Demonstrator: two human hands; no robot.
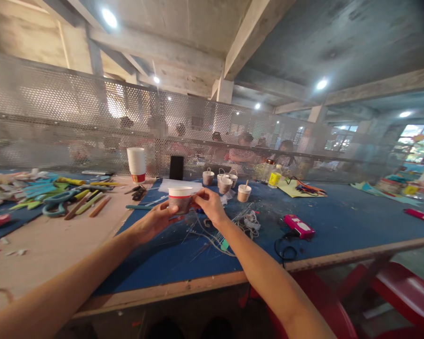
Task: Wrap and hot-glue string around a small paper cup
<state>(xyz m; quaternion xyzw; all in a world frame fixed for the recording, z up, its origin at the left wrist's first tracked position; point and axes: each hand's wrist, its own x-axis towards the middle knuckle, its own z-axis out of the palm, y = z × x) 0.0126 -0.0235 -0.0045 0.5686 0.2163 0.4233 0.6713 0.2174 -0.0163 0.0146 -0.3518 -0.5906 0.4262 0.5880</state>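
A white paper cup (180,193) with a red band and a grey-brown lower part is held upright above the blue tabletop. My left hand (158,217) is closed round its left side, thumb in front and fingers partly hidden beneath. At the cup's right side, my right hand (209,205) is closed with its fingertips against the wall; whether they also pinch something small cannot be seen. Behind it stand several small grey-brown cups (225,184), some with loop handles. A tan cup (244,193) has a stick in it. Loose cord (251,223) and thin wires lie below my hands.
Stacked paper cups (136,162) and a dark upright phone-like slab (176,167) stand at the back. Scissors (58,203) and tools lie left. To the right are a yellow-labelled bottle (275,176) and a pink device (298,226) with a black cable. A perforated metal screen (198,117) runs behind.
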